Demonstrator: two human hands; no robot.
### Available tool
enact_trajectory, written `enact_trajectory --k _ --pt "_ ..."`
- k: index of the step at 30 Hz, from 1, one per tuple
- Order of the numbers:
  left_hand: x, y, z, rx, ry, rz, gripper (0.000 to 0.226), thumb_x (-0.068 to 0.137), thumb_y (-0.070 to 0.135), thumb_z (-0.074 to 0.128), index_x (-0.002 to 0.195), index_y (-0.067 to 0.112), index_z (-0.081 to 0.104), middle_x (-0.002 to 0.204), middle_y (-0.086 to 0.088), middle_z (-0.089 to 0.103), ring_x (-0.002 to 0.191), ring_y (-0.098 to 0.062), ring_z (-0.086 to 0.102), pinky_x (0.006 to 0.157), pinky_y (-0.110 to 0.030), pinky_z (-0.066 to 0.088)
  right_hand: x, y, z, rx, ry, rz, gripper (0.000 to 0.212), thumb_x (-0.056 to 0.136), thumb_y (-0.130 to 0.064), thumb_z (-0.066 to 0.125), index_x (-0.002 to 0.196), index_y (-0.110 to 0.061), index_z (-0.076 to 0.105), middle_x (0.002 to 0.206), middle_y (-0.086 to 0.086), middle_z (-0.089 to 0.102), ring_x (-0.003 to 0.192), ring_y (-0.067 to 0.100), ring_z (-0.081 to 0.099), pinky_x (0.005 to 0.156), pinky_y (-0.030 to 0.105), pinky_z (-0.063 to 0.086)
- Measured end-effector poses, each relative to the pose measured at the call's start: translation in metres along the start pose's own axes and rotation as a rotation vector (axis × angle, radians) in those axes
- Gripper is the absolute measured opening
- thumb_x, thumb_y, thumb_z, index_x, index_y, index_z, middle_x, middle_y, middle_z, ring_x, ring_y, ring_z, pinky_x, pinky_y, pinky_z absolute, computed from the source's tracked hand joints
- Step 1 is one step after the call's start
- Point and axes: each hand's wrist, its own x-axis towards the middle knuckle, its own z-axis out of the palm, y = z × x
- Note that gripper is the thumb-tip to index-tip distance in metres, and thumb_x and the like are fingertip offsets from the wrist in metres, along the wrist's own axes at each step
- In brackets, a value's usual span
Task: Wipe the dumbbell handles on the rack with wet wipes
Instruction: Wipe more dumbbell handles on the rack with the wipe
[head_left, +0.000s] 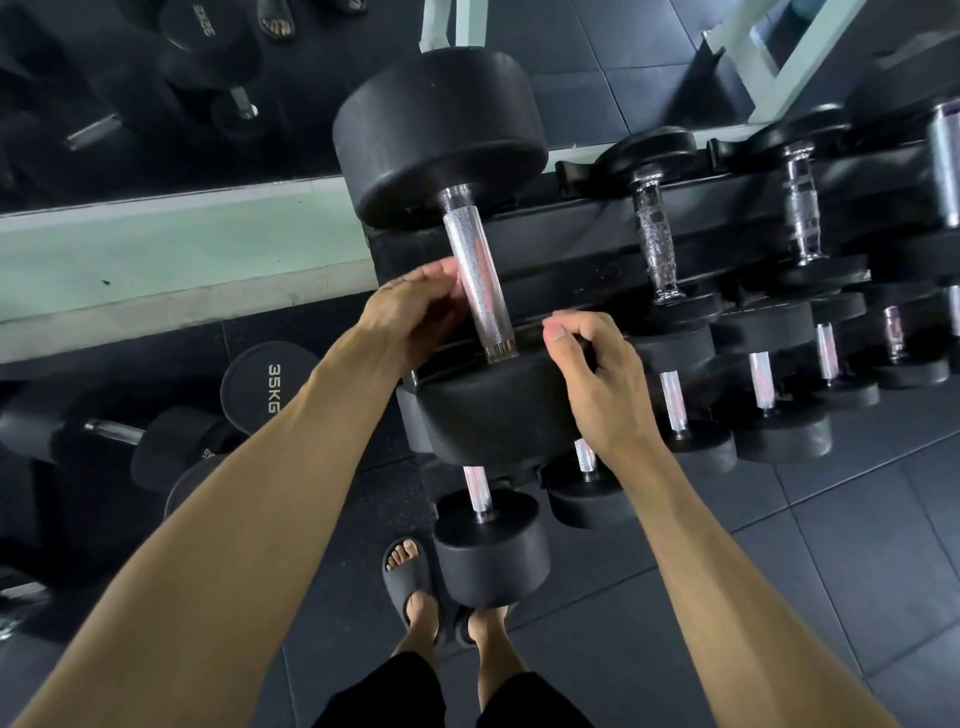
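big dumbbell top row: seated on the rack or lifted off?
Seated. Big dumbbell rests on the rack; left hand only touches its handle, right hand rests on its near head.

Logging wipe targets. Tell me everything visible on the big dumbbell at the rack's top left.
The big dumbbell has two thick black, rubber-looking round heads joined by a straight, knurled, shiny metal handle, smooth at both ends. It lies on the rack's top tier, at its left end. The left hand touches the handle's left side with its fingertips; the right hand rests on the near head. No wipe is visible.
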Motion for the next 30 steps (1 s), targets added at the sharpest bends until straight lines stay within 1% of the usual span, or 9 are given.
enact_trajectory --k 4,6,8,11,15,18,21,27,30 --pt "0.016 0.025 0.027 -0.229 0.186 0.006 0.016 0.095 0.005 0.060 0.095 0.012 0.075 0.072 0.005 0.072 0.062 -0.006 0.059 0.077 -0.022 0.054 0.000 0.002 0.001 0.033 0.030 -0.011 0.031 0.084 -0.058 0.048 0.091 -0.033 0.065 0.107 -0.016 0.064 0.107 0.002 0.059 0.096 0.028 0.046" --pt "0.012 0.024 0.024 -0.124 0.150 -0.022 0.019 0.096 0.005 0.058 0.105 0.010 0.074 0.074 0.005 0.072 0.065 -0.006 0.060 0.072 -0.021 0.056 0.001 0.002 0.001 0.034 0.039 -0.013 0.032 0.083 -0.058 0.049 0.089 -0.031 0.066 0.103 -0.016 0.065 0.104 0.002 0.059 0.095 0.028 0.047" --pt "0.001 0.015 0.014 0.102 0.041 -0.101 0.027 0.097 0.001 0.051 0.115 0.006 0.071 0.092 0.001 0.076 0.078 -0.011 0.069 0.073 -0.025 0.057 0.003 0.003 0.000 0.029 0.036 -0.005 0.029 0.083 -0.057 0.050 0.088 -0.034 0.066 0.101 -0.017 0.066 0.104 0.003 0.060 0.096 0.031 0.047" --pt "0.002 0.014 0.009 0.114 0.013 -0.052 0.030 0.095 -0.005 0.049 0.117 0.001 0.068 0.104 -0.006 0.075 0.091 -0.016 0.071 0.085 -0.031 0.058 0.004 0.004 0.000 0.036 0.038 -0.002 0.026 0.083 -0.056 0.051 0.087 -0.035 0.065 0.100 -0.016 0.067 0.104 0.005 0.061 0.096 0.034 0.048" --pt "0.025 0.027 0.022 -0.312 0.186 0.053 0.025 0.096 0.000 0.056 0.118 0.002 0.067 0.087 -0.003 0.076 0.071 -0.008 0.070 0.071 -0.023 0.057 0.003 0.003 -0.001 0.057 0.036 0.012 0.023 0.083 -0.055 0.052 0.086 -0.036 0.065 0.099 -0.015 0.068 0.102 0.004 0.061 0.094 0.032 0.048" --pt "0.016 0.012 0.015 -0.108 0.129 0.010 0.025 0.099 0.007 0.052 0.115 0.007 0.071 0.090 0.001 0.074 0.077 -0.009 0.064 0.077 -0.024 0.056 0.004 0.003 -0.001 0.062 0.032 0.019 0.021 0.081 -0.056 0.052 0.084 -0.038 0.065 0.099 -0.017 0.068 0.103 0.002 0.060 0.094 0.027 0.047" --pt "-0.007 -0.008 0.002 0.052 0.044 -0.031 0.028 0.098 -0.002 0.045 0.113 -0.002 0.068 0.103 -0.011 0.074 0.088 -0.018 0.071 0.083 -0.031 0.057 0.005 0.004 -0.001 0.062 0.023 0.024 0.023 0.078 -0.058 0.052 0.084 -0.039 0.065 0.098 -0.018 0.067 0.104 0.002 0.059 0.095 0.026 0.045" --pt "0.019 0.013 0.010 -0.220 0.270 0.086 0.029 0.094 0.003 0.059 0.122 0.002 0.067 0.115 -0.011 0.072 0.092 -0.015 0.070 0.083 -0.029 0.058 0.004 0.002 -0.002 0.074 0.032 0.022 0.017 0.081 -0.054 0.056 0.080 -0.039 0.064 0.096 -0.015 0.068 0.101 0.004 0.060 0.093 0.028 0.047" --pt "0.014 0.008 0.007 -0.144 0.244 0.059 0.029 0.096 0.001 0.054 0.121 0.003 0.067 0.114 -0.009 0.073 0.089 -0.014 0.071 0.079 -0.026 0.057 0.005 0.002 -0.002 0.085 0.034 0.017 0.020 0.078 -0.057 0.054 0.078 -0.039 0.064 0.096 -0.014 0.068 0.101 0.006 0.060 0.094 0.032 0.047"
